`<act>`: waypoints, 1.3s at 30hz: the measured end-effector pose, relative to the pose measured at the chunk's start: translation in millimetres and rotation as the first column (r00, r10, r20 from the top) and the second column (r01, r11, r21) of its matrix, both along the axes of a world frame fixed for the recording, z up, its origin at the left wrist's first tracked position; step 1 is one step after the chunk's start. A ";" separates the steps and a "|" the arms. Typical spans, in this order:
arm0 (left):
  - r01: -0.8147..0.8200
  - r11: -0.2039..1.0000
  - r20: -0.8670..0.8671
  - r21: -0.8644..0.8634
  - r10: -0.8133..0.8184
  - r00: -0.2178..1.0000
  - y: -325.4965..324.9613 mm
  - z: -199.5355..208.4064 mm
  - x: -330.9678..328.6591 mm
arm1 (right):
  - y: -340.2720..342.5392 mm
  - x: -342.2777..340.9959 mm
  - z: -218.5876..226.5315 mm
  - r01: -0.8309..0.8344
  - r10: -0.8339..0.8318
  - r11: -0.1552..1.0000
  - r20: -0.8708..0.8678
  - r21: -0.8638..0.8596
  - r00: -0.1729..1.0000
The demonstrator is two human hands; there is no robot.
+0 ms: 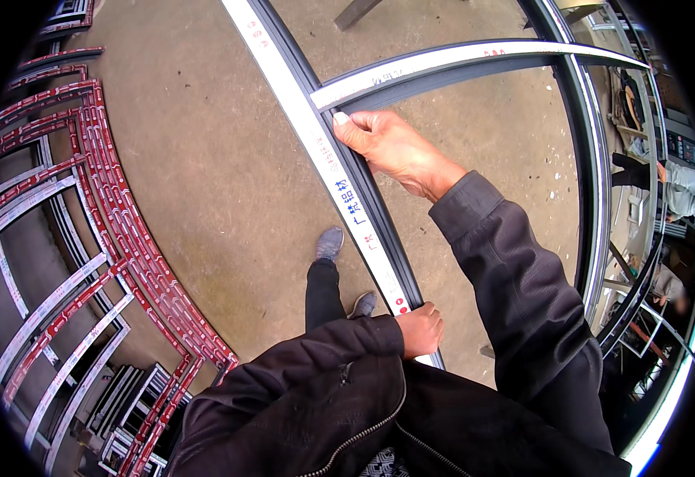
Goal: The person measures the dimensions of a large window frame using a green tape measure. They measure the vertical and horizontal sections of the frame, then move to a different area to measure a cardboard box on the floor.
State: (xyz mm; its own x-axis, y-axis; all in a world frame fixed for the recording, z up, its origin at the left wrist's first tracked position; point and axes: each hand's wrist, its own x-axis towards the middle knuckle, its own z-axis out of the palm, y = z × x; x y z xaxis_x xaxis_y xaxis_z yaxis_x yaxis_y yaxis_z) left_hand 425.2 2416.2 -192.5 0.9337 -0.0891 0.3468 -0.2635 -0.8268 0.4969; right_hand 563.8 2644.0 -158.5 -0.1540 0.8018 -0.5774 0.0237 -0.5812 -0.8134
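A large window frame (355, 211) of dark metal profiles, faced with white printed film, slants across the view in front of me. Its crossbar (443, 65) meets the long bar in a T-shaped joint. Just below that joint, my right hand (399, 151) is closed on the long bar's dark edge, thumb on top and the other fingers partly hidden beneath. Close to my body, my left hand (420, 328) is wrapped round the lower part of the same bar. The fingertips of that hand are out of sight.
Many frames with red and white film (117, 191) are stacked along the left. On the right, beyond the frame's far bar (590, 183), a person in a light top (681, 191) is among racks and clutter. My shoe (330, 243) rests on the concrete floor (204, 159).
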 end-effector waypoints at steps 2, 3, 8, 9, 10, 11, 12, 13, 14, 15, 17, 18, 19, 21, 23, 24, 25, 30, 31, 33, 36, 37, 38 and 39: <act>-0.011 1.000 -0.018 0.004 0.011 1.000 -1.2 -0.5 -0.7 | -7.0 -7.6 -4.5 -0.025 0.016 0.996 0.106 0.084 0.994; -0.015 1.000 -0.025 0.004 0.015 1.000 -1.9 -0.1 -0.8 | -9.4 -9.4 -5.7 -0.039 0.019 0.992 0.161 0.123 0.987; -0.002 1.000 -0.030 -0.030 0.002 1.000 -3.0 -2.8 -0.6 | -4.3 -2.8 1.6 -0.057 0.053 0.998 0.086 0.039 0.995; -0.003 0.999 -0.023 -0.035 0.002 1.000 -3.4 -2.9 -0.3 | -4.3 0.8 4.0 -0.018 0.018 1.000 -0.001 -0.007 1.000; 0.006 0.999 -0.021 -0.039 -0.007 1.000 -3.6 -3.1 0.2 | -2.9 4.5 3.6 -0.038 0.038 0.999 -0.004 -0.020 0.999; 0.013 0.999 -0.023 -0.041 -0.014 1.000 -2.8 -2.5 0.3 | 0.0 8.6 1.0 -0.059 0.059 0.998 -0.012 -0.033 0.998; 0.020 0.999 -0.024 -0.044 -0.021 0.999 -2.6 -2.3 0.3 | 3.2 13.6 -2.1 -0.080 0.079 0.996 -0.021 -0.045 0.997; 0.016 0.999 -0.027 -0.041 -0.017 0.999 -3.9 -2.4 0.1 | 4.8 20.6 -8.5 -0.130 0.123 0.989 -0.087 -0.075 0.989; 0.009 0.999 -0.028 -0.037 -0.010 1.000 -4.9 -2.5 0.2 | 7.1 22.3 -9.2 -0.153 0.146 0.985 -0.101 -0.075 0.984; 0.003 0.999 -0.029 -0.033 -0.004 1.000 -5.6 -2.8 0.2 | 9.2 23.9 -9.0 -0.176 0.167 0.982 -0.114 -0.074 0.979; 0.003 1.000 -0.025 -0.022 -0.003 1.000 -5.1 -2.7 0.2 | 12.5 25.6 -6.1 -0.214 0.204 0.973 -0.120 -0.082 0.972; 0.004 1.000 -0.023 -0.015 -0.004 1.000 -4.1 -2.3 0.4 | 14.2 26.4 -4.0 -0.230 0.219 0.969 -0.113 -0.092 0.969; 0.006 1.000 -0.029 -0.008 -0.007 1.000 -3.2 -2.5 0.6 | 15.3 27.1 -3.2 -0.245 0.234 0.964 -0.105 -0.102 0.967; 0.021 1.000 -0.038 0.002 -0.021 0.999 -3.0 -1.2 -0.1 | 18.3 27.9 -5.6 -0.253 0.238 0.959 -0.116 -0.128 0.964; 0.027 1.000 -0.054 0.002 -0.026 0.998 -0.4 1.1 -0.4 | 20.5 27.1 -5.1 -0.257 0.242 0.958 -0.117 -0.127 0.963; 0.027 1.000 -0.063 0.003 -0.026 0.998 1.3 2.0 -0.4 | 21.7 27.5 -3.0 -0.277 0.265 0.953 -0.101 -0.121 0.959; 0.026 1.000 -0.058 -0.002 -0.026 0.998 1.1 1.9 -0.2 | 23.0 28.0 -0.4 -0.297 0.289 0.948 -0.085 -0.115 0.954; 0.021 1.000 -0.046 -0.020 -0.022 0.999 -0.9 0.7 -0.3 | 23.4 29.5 -5.9 -0.304 0.296 0.945 -0.083 -0.117 0.952; 0.025 1.000 -0.054 -0.016 -0.026 0.998 -0.8 0.9 0.3 | 26.6 32.4 -11.7 -0.316 0.304 0.941 -0.108 -0.121 0.946; 0.032 0.999 -0.072 0.000 -0.032 0.997 3.2 2.8 0.2 | 30.9 34.1 -11.4 -0.343 0.328 0.932 -0.129 -0.119 0.936; 0.033 0.999 -0.053 -0.011 -0.034 0.998 3.0 2.5 0.7 | 34.2 35.3 -7.2 -0.385 0.373 0.917 -0.116 -0.108 0.921; 0.032 0.999 -0.053 -0.005 -0.033 0.998 1.8 2.6 1.0 | 34.9 36.1 -6.0 -0.396 0.385 0.912 -0.111 -0.103 0.916; 0.033 0.999 -0.055 -0.001 -0.033 0.998 0.5 3.0 0.9 | 35.2 36.5 -6.4 -0.407 0.396 0.908 -0.108 -0.099 0.912; 0.033 0.999 -0.057 0.003 -0.033 0.998 0.4 2.6 0.6 | 35.7 36.7 -6.0 -0.404 0.394 0.909 -0.108 -0.104 0.913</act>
State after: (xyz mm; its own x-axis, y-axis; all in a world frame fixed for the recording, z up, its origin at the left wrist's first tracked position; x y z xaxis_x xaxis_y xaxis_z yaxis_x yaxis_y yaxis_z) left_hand 425.8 2416.7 -189.9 0.9484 -0.1213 0.2929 -0.2620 -0.8200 0.5089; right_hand 600.4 2679.8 -164.5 -0.4979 0.5881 -0.6374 0.2099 -0.6314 -0.7465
